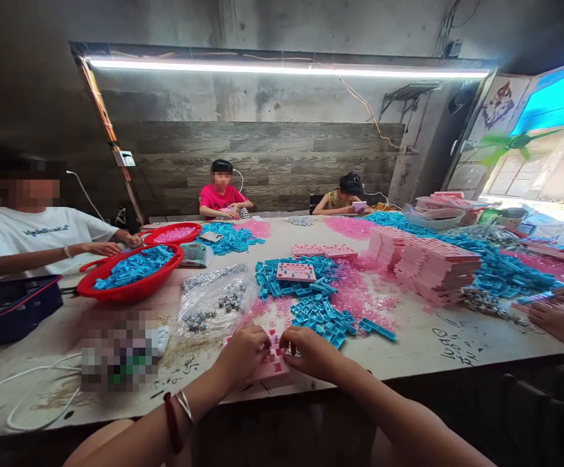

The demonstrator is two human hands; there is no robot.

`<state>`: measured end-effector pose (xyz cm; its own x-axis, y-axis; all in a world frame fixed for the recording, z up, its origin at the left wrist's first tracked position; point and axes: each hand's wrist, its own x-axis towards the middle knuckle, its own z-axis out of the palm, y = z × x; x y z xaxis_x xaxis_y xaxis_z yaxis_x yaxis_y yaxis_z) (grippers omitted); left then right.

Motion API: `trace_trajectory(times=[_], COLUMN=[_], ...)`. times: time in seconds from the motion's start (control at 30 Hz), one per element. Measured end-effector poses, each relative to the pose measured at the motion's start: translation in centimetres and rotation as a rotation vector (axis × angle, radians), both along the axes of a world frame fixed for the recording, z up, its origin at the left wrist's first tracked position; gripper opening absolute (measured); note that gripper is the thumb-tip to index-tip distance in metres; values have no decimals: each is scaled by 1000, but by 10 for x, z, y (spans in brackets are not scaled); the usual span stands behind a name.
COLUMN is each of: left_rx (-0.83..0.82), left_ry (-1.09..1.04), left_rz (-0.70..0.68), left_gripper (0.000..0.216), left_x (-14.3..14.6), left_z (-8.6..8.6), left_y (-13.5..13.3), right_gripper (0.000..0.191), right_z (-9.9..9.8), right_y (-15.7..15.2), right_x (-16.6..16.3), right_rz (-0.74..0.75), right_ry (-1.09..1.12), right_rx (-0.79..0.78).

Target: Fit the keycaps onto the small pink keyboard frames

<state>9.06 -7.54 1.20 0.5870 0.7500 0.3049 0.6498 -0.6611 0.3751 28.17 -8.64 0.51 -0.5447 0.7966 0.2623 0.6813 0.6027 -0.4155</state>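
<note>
Both of our hands meet at the near table edge over a pink tray (270,366). The left hand (243,353) has its fingers curled in tight, pinching at the tray's top edge. The right hand (313,353) is curled the same way, fingertips pressed to the tray from the other side. Between the two hands a small pink piece shows, too small for us to name. We cannot tell whether either hand grips a loose part besides the tray; the knuckles cover the contact. The tray lies flat on the table (457,337), its near half hidden under our hands.

Just beyond the tray sits a heap of blue parts (320,308), with another pink tray (296,272) lying on top of it. Loose pink bits (364,292) are scattered beside the heap. To the right stand stacks of pink trays (430,266).

Left of centre, a clear bag (213,301) holds small dark metal pieces, hard to make out. A red basket (130,275) holds blue parts; a second red basket (174,233) behind it holds pink bits. A blurred patch hides something at the near left.

A person in a white shirt (28,240) sits at the left side, hands near the baskets. Two more people sit at the far end. At the right edge another person's hands (561,314) enter, cut off by the frame.
</note>
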Motion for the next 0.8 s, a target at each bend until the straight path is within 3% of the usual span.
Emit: trace_trajectory(times=[0.1, 0.37, 0.8], left_rx=[105, 286, 73], left_ry=[55, 255, -91], left_rz=[-42, 7, 217], left_gripper=[14, 17, 10], left_x=[-2, -1, 2], left_z=[0, 6, 3], left_y=[0, -7, -7], right_gripper=[16, 15, 15], right_z=[0, -2, 1], right_y=[0, 2, 0], right_x=[0, 0, 1], right_rz=[4, 6, 8], right_ry=[-1, -6, -29], right_rx=[-3, 9, 12])
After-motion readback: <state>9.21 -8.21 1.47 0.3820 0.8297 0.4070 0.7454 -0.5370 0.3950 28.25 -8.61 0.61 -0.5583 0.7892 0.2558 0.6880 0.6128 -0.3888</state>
